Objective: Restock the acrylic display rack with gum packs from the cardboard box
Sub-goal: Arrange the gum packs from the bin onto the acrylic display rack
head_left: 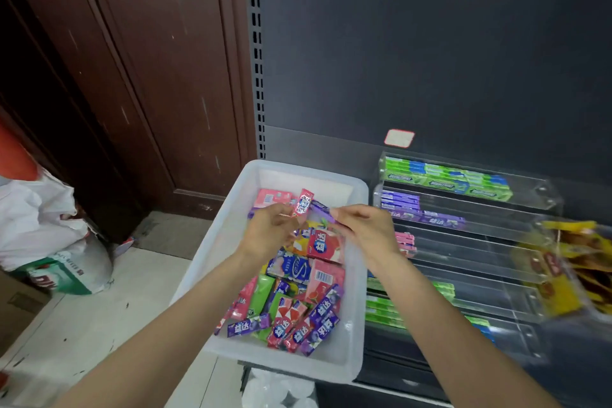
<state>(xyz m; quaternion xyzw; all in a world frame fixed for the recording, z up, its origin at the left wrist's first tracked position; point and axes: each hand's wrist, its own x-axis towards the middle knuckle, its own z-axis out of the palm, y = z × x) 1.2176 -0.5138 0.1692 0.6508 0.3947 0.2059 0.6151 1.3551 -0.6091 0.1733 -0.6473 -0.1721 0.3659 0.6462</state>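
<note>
Gum packs (299,295) filling bin's (359,275) near half

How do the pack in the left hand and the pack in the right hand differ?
The left hand pinches a pink pack standing nearly upright; the right hand pinches a purple pack lying slanted. The pink pack shows its whole face; the purple pack is partly hidden. Both are held above the white bin.
</note>
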